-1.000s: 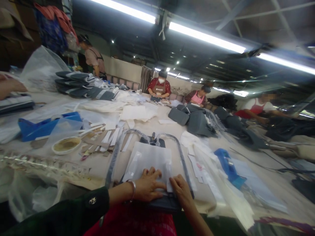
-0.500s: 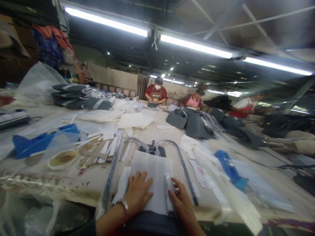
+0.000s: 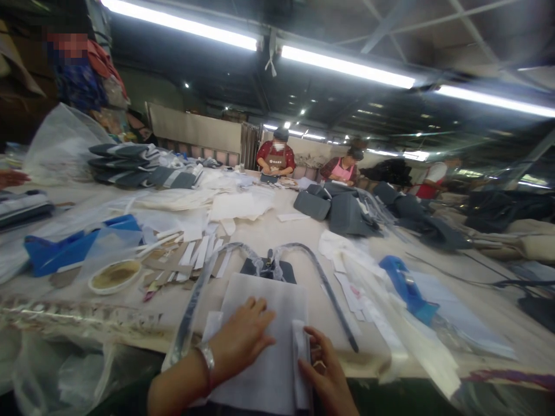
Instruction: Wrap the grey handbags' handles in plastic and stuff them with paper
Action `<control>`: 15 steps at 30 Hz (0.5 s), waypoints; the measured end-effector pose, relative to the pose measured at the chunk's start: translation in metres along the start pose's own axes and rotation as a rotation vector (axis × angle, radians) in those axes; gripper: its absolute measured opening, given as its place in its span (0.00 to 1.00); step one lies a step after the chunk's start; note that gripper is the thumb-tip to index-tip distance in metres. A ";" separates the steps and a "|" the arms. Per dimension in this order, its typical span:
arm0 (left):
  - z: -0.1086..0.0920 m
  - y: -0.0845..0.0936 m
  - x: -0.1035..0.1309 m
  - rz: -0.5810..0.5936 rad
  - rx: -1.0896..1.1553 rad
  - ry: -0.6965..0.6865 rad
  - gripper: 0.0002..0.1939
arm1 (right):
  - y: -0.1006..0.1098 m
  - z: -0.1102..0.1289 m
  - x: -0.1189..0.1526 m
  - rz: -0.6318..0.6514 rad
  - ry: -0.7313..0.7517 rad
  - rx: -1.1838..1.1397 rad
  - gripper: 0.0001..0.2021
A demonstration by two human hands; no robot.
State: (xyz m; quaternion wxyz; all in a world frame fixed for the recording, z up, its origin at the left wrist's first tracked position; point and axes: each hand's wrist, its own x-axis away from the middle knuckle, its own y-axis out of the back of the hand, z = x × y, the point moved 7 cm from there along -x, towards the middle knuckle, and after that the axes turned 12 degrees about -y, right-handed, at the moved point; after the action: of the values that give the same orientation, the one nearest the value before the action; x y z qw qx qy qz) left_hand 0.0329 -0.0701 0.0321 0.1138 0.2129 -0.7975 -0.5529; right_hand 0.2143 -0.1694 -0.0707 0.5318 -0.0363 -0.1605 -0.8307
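My left hand lies on a white sheet with its fingers apart. At the sheet's right edge, my right hand has its fingertips against a folded white strip; thumb and index finger stand apart. The sheet covers most of a dark piece beneath, seen only at its bottom edge. A dark, plastic-wrapped handle curves down the right side, and a similar handle runs down the left. Beyond the sheet's top edge, a dark flap shows where the handles meet.
Blue tape dispensers stand at both sides. A round tub sits left, beside paper strips. Dark bag pieces lie farther back. Three people work across the table; a hand shows at far left.
The sheet and dark piece have shifted toward me, covering more of the near table edge. My left forearm has swung left, and the left hand still rests on the sheet.
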 end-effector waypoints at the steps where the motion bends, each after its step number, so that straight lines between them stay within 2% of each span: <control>1: 0.005 0.007 -0.009 -0.067 -0.061 -0.060 0.25 | 0.001 0.000 0.000 -0.013 0.005 -0.006 0.28; 3: 0.021 -0.001 -0.024 -0.083 -0.147 -0.135 0.35 | 0.005 0.007 -0.005 -0.008 0.044 0.051 0.25; 5: 0.039 -0.024 -0.033 -0.020 -0.142 -0.146 0.38 | 0.015 0.025 -0.018 -0.030 0.137 0.185 0.20; 7: 0.051 -0.043 -0.035 -0.022 -0.132 -0.148 0.39 | 0.033 0.052 -0.038 -0.157 0.270 0.359 0.15; 9: 0.055 -0.052 -0.033 -0.052 -0.141 -0.157 0.39 | 0.049 0.077 -0.067 -0.328 0.334 0.581 0.15; 11: 0.054 -0.055 -0.031 -0.056 -0.156 -0.160 0.39 | 0.059 0.088 -0.104 -0.440 0.202 0.851 0.20; 13: 0.051 -0.054 -0.030 -0.039 -0.166 -0.165 0.40 | 0.061 0.093 -0.137 -0.466 0.085 0.936 0.22; 15: 0.050 -0.053 -0.030 -0.020 -0.167 -0.167 0.40 | 0.060 0.093 -0.160 -0.457 -0.006 0.938 0.19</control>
State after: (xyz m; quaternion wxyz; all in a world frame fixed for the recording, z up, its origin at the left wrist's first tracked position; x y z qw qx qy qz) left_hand 0.0499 -0.0306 -0.0334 0.0588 0.1640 -0.7531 -0.6345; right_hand 0.3267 -0.0241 -0.0064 0.2957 0.2393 -0.5208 -0.7643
